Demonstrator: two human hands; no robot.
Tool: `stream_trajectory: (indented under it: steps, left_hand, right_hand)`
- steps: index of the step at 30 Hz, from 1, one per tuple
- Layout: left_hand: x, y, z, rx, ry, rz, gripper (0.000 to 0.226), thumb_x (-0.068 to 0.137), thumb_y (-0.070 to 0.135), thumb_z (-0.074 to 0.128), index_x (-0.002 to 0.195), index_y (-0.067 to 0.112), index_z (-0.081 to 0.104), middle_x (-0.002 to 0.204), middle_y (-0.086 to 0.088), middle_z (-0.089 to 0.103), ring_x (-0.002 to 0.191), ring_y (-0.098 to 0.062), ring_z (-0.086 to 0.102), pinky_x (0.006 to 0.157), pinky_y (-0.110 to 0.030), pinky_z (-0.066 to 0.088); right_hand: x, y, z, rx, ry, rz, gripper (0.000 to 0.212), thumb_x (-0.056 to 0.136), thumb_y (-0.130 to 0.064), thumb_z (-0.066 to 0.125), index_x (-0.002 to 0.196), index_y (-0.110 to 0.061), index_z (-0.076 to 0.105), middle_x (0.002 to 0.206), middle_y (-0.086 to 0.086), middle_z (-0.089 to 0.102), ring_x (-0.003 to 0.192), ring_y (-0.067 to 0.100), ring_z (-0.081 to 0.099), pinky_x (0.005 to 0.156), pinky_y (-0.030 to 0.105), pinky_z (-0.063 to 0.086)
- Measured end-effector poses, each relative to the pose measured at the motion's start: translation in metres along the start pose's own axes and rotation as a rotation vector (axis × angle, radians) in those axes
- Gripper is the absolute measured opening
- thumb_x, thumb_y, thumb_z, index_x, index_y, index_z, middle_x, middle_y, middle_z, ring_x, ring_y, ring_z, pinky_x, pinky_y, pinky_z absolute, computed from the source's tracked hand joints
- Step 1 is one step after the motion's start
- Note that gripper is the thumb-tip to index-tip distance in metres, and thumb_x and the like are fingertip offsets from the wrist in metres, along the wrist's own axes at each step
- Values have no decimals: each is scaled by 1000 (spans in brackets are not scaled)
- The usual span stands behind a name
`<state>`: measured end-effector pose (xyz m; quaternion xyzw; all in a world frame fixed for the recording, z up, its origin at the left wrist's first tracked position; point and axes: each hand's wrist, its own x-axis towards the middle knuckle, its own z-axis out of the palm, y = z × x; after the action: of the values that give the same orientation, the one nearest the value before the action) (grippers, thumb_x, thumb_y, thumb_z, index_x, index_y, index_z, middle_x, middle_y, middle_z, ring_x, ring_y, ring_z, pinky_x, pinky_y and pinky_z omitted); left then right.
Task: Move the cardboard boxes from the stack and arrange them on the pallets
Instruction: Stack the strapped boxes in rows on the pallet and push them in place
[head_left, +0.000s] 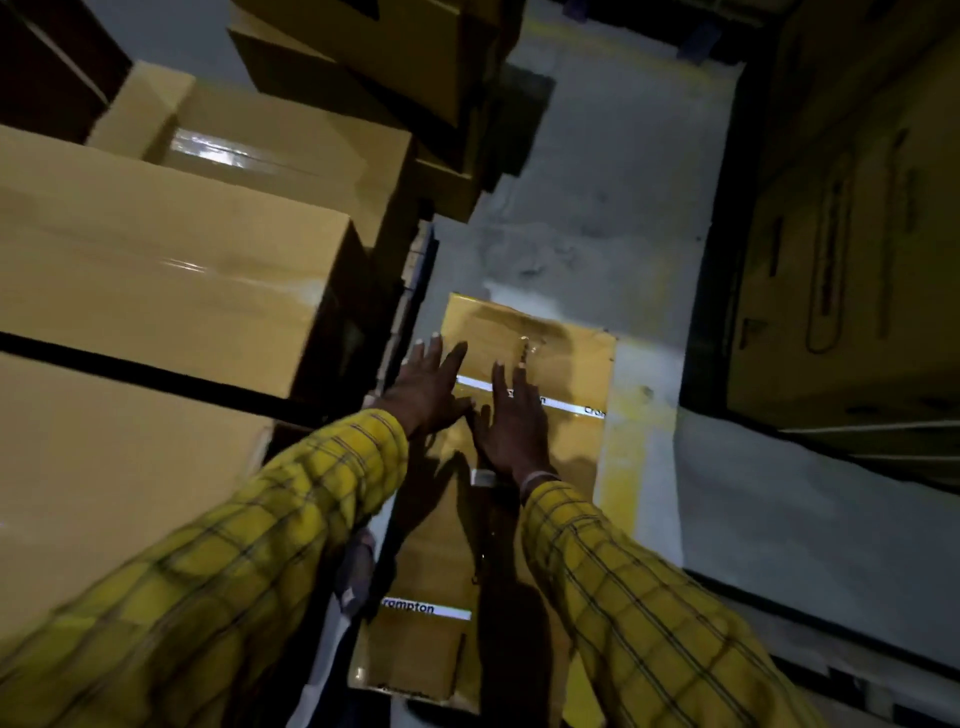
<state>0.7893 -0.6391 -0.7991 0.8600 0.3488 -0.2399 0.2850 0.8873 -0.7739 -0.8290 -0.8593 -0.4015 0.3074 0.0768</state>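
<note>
Both hands spread flat, left hand and right hand over the taped cardboard box, beside the stacked boxes.

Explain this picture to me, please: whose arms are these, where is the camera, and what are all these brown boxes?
There is no machine here. A person wears a camera on the head, so you look down along both arms in yellow checked sleeves. The left hand and right hand are spread flat, fingers open, over a long cardboard box lying low on the grey floor below. Whether the palms touch it is hard to tell; nothing is gripped. To the left stand taller stacked boxes, sealed with shiny tape. More dark cartons stand on the right. The picture is dim and somewhat blurred.
</note>
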Motion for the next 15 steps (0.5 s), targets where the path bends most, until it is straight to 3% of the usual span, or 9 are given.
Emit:
stream_trajectory:
  steps: [5,7,10,12,15]
  left_hand:
    - [5,4,84,-156,-16,-172,100,96,53,59,163,24,-10,167,-19,-22,154,-45,-13,122,-62,9]
    - [0,-3,104,-269,31,-234,105,95,49,64,162,24,-12,166,-18,-24,154,-45,-12,121,-64,12]
    - [-9,-10,123,-453,114,-290,110,94,39,70,161,23,-15,167,-19,-21,156,-42,-6,123,-59,15]
    - [-14,-15,132,-560,153,-315,113,92,42,72,161,22,-16,169,-19,-12,156,-39,4,124,-52,19]
    - [-19,-18,141,-704,174,-408,118,84,61,70,161,25,-12,167,-18,21,148,-39,34,118,-52,35]
  right_hand:
    - [-21,94,17,-89,-99,170,85,101,-57,49,166,-33,-1,172,6,-19,157,43,-14,121,68,10]
    - [-32,120,28,-84,-132,203,88,101,-55,52,165,-34,-4,169,5,-28,155,45,-18,119,72,13]
    - [-46,143,44,-54,-70,120,93,100,-48,58,166,-31,-6,164,11,-38,155,46,-18,123,66,17]
    - [-50,150,52,31,11,79,95,99,-44,63,166,-29,-2,162,17,-41,156,47,-8,124,59,21]
    - [-52,151,50,170,-5,206,101,95,-51,68,165,-38,-3,166,25,-27,143,50,40,106,50,49]
